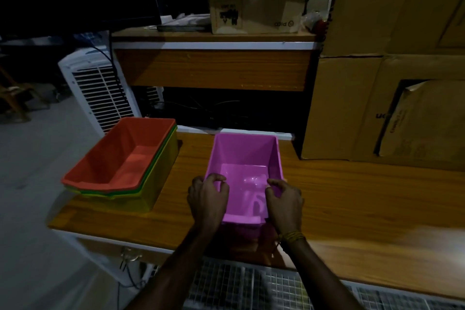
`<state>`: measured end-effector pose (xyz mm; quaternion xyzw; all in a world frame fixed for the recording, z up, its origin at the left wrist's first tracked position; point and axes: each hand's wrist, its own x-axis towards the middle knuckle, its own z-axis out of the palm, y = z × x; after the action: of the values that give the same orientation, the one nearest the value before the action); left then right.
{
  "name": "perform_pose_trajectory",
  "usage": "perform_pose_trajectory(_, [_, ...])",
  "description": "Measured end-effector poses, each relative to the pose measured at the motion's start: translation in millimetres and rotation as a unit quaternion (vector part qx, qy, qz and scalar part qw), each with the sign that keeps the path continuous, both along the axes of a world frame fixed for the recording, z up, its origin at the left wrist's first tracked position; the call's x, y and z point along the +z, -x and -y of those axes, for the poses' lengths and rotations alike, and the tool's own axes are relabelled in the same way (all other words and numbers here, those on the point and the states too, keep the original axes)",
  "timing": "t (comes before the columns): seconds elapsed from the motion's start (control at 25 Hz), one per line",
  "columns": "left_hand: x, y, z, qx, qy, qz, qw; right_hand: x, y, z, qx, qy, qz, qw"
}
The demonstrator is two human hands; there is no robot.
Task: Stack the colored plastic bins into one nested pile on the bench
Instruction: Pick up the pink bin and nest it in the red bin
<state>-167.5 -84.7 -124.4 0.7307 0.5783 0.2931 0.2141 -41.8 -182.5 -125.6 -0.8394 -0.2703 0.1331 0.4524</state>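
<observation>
A: How are the fingers arranged?

B: The fingers of the left hand (207,196) are curled over the near-left rim of the pink bin (245,173), with the fingertips hooked just inside the wall. The fingers of the right hand (285,200) are curled likewise at the near-right rim, thumb and forefinger slightly parted. Whether the rim is actually clamped on either side cannot be told; contact is suggested, not confirmed.

A: How is the pink bin described?

B: A rectangular open-top tub in glossy pink-violet plastic is shown. The walls taper down to a smaller flat floor, on which pale reflections are seen. A lipped rim runs round the top. Its long axis is pointed away from the person.

A: Where is it located?

B: It is placed on the wooden bench (352,196), near the front edge and roughly at the middle, well apart from the pile.

A: And the pile?

B: A nested stack (120,161) is seen at the left end of the bench. An orange bin is seated on top; green and yellow rims are visible beneath it, and a yellow-green outer wall is shown at the side.

A: What is noted beyond that?

B: A yellow thread band (293,236) is worn on the right wrist. Cardboard boxes (377,108) are stacked at the right, and a white air cooler (100,93) is stood behind the pile.
</observation>
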Motion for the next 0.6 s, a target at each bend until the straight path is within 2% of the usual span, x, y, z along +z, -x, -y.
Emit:
perform_pose_trajectory(0.16, [33.4,31.1,-26.1,-0.018,-0.04,0.05,0.998,27.6,32.5,-21.9,-0.003,-0.065,0.01,0.998])
perform_pose_trajectory(0.44, [109.9,115.7,-105.3,-0.021,-0.162,0.144,0.976,107.4,113.5,-95.7,0.018,-0.197,0.05,0.979])
perform_pose_trajectory(0.6, [133.8,168.5,-141.9,0.026,-0.217,0.174,0.96,123.8,171.4,-140.1,0.025,-0.245,0.068,0.967])
